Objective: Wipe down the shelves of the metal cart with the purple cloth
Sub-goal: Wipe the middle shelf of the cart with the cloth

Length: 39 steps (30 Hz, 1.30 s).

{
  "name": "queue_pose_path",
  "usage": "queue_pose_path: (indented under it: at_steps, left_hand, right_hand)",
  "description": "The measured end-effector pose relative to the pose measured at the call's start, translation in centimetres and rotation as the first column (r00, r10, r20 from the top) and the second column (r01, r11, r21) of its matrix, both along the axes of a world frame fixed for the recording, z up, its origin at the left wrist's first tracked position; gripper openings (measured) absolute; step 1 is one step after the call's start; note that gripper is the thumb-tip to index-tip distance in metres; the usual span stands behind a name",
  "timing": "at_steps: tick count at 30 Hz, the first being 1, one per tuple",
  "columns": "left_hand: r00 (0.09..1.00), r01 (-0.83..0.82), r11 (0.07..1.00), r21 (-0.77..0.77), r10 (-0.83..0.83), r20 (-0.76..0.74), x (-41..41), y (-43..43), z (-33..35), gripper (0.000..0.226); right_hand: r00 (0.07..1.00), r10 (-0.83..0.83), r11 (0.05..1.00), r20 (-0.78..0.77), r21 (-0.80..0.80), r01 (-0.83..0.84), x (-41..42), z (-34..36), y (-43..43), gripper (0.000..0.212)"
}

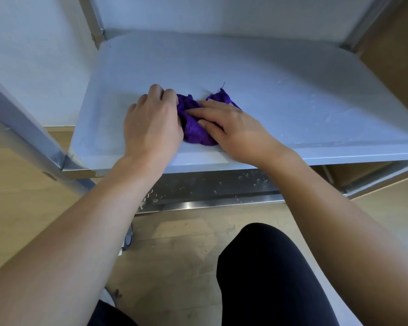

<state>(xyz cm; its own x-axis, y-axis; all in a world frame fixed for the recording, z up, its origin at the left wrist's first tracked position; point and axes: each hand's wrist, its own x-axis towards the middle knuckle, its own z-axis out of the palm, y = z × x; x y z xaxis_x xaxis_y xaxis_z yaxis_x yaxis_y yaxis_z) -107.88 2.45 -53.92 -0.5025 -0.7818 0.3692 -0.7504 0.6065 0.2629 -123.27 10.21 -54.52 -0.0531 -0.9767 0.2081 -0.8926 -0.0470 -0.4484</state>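
Observation:
A crumpled purple cloth (194,128) lies on the middle shelf (280,90) of the metal cart, near the shelf's front edge. My left hand (151,121) grips the cloth's left side with curled fingers. My right hand (231,125) presses flat on its right side, fingers pointing left. Most of the cloth is hidden between and under both hands. A corner of the cloth (223,96) pokes out behind my right hand.
The lower shelf (210,187) below carries water droplets. A slanted metal frame post (21,128) stands at the left, and another post (368,22) at the back right. White wall lies behind, wooden floor (174,255) below, and my dark-clothed knee (264,267) is near the cart.

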Motion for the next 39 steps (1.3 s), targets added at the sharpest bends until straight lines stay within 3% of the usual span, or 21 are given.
queue_pose_path:
  at_steps: [24, 29, 39]
  left_hand:
    - [0.968, 0.240, 0.967, 0.080, -0.245, 0.056, -11.3, 8.4, 1.3, 0.030]
    - [0.950, 0.302, 0.953, 0.040, -0.304, 0.076, -12.4, 10.4, -0.2, 0.043]
    - [0.955, 0.280, 0.954, 0.105, -0.288, 0.066, -11.3, 10.1, -0.1, 0.047]
  right_hand:
    - [0.987, -0.158, 0.987, -0.016, -0.024, 0.158, -11.7, 0.1, 7.8, 0.036]
    - [0.983, -0.183, 0.983, -0.031, -0.024, 0.183, -13.9, -0.5, 9.1, 0.035]
    - [0.967, -0.250, 0.965, -0.046, -0.091, 0.245, -13.9, -1.1, 8.9, 0.033]
